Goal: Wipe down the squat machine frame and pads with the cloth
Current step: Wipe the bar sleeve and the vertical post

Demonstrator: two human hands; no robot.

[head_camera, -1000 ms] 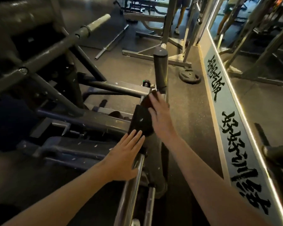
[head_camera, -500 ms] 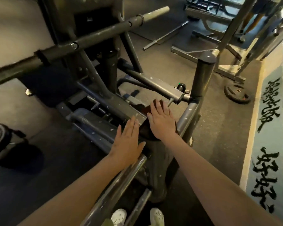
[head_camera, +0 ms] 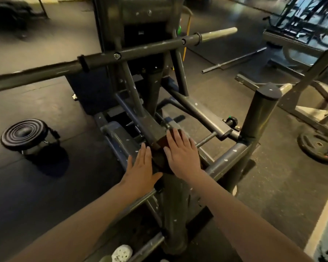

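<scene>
The left hand (head_camera: 140, 167) lies flat with fingers straight and close together, holding nothing, its palm resting on the squat machine frame (head_camera: 150, 125) at the low junction where the tubes meet. Just right of it, touching its thumb side, is the cloth (head_camera: 159, 144), a dark brownish piece draped over the sloping centre beam. The right hand (head_camera: 182, 154) presses down on the cloth with fingers spread and straight, covering most of it, so only the left edge and the far corner show. This looks like a wipe along the beam, with much of the frame not yet reached; no pad can be told apart in this view

Right of the right hand a thin pin (head_camera: 206, 139) juts out from a bracket, its tip close to the knuckles. A sideways stroke could drive the fingers into it. Since the cloth is only pressed, not gripped, it may slide off the slanted beam and drop into the gaps between the tubes below. The paint is chipped in many spots, and rough edges there could snag the fabric. Further right stands the upright post (head_camera: 259, 118), and beyond it a weight plate (head_camera: 317, 148) lies loose on the floor, a likely trip when stepping round to that side
</scene>
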